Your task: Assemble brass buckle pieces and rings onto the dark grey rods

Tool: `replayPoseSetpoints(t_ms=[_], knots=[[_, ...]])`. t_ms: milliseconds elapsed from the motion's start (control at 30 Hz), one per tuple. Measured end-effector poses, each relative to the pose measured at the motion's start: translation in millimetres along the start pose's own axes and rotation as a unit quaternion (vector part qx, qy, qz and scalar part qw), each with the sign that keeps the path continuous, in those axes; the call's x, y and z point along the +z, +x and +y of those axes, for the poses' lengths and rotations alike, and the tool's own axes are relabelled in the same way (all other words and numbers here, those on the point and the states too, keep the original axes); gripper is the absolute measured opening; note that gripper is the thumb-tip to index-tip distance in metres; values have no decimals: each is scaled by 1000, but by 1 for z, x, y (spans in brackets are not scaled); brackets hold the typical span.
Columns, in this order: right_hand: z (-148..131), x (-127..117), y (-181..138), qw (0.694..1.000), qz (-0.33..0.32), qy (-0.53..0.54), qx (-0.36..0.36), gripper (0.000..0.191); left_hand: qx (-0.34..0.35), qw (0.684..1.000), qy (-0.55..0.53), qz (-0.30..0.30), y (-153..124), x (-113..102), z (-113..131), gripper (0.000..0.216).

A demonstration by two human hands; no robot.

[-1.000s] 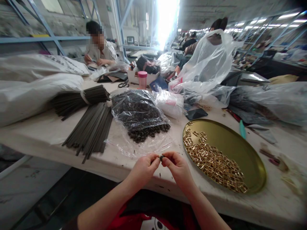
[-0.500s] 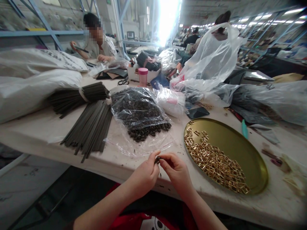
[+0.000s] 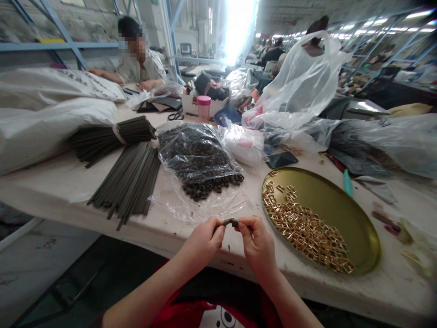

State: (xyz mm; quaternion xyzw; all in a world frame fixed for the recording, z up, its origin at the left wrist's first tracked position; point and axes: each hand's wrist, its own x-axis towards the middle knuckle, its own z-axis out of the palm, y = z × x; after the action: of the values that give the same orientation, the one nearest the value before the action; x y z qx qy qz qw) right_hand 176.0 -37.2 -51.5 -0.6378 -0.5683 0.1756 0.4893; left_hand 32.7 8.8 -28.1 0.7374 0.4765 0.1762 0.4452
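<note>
Just in front of the gold tray (image 3: 362, 218), the left hand (image 3: 203, 241) and right hand (image 3: 257, 243) pinch one small dark piece (image 3: 230, 222) between fingertips; many gold buckles (image 3: 307, 234) in the tray remain unworked.

No readable text anywhere. Dark printed marks on the white sack (image 3: 68, 89) at far left, too blurred to make out. Green sign (image 3: 154, 2) high on the back wall, too small to read. Faint pink printing on the small plastic bag (image 3: 243, 144) mid-table, illegible. Cartoon face on the red shirt (image 3: 221, 316), without lettering.
</note>
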Motion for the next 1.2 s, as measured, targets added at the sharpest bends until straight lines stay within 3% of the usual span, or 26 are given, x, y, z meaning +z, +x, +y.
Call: replayPoseSetpoints(t_ms=[200, 400, 567, 667, 767, 867, 933, 1000, 1100, 1133, 1200], knots=[[-4, -1, -3, 981, 12, -108, -158, 13, 27, 996, 82, -11, 1, 4, 3, 26], [-10, 1, -6, 964, 37, -152, -216, 12, 21, 998, 58, -15, 0, 9, 5, 27], [-11, 2, -10, 969, 8, -126, -212, 12, 25, 1000, 0, -11, -1, 10, 3, 23], [-5, 2, -11, 984, -21, -75, -162, 16, 27, 998, -16, -48, -5, 6, 5, 21], [2, 4, -13, 997, 1, -18, -71, 17, 22, 996, -5, -84, -8, 2, 9, 20], [7, 6, -13, 999, 24, 44, 0, 15, 30, 995, -5, -100, -8, 0, 12, 20], [9, 5, -12, 993, 14, 107, 53, 23, 38, 993, -15, -108, -8, -2, 12, 21], [10, 3, -11, 969, -58, 198, 133, 31, 45, 991, -29, -121, -8, -4, 12, 24], [8, 0, -10, 887, -213, 338, 231, 37, 51, 988, -52, -139, -9, -5, 12, 25], [7, -1, -10, 866, -239, 363, 245, 40, 48, 987, -56, -140, -9, -5, 11, 25], [5, 0, -12, 858, -249, 373, 251, 45, 38, 988, -70, -129, -9, -3, 10, 24]])
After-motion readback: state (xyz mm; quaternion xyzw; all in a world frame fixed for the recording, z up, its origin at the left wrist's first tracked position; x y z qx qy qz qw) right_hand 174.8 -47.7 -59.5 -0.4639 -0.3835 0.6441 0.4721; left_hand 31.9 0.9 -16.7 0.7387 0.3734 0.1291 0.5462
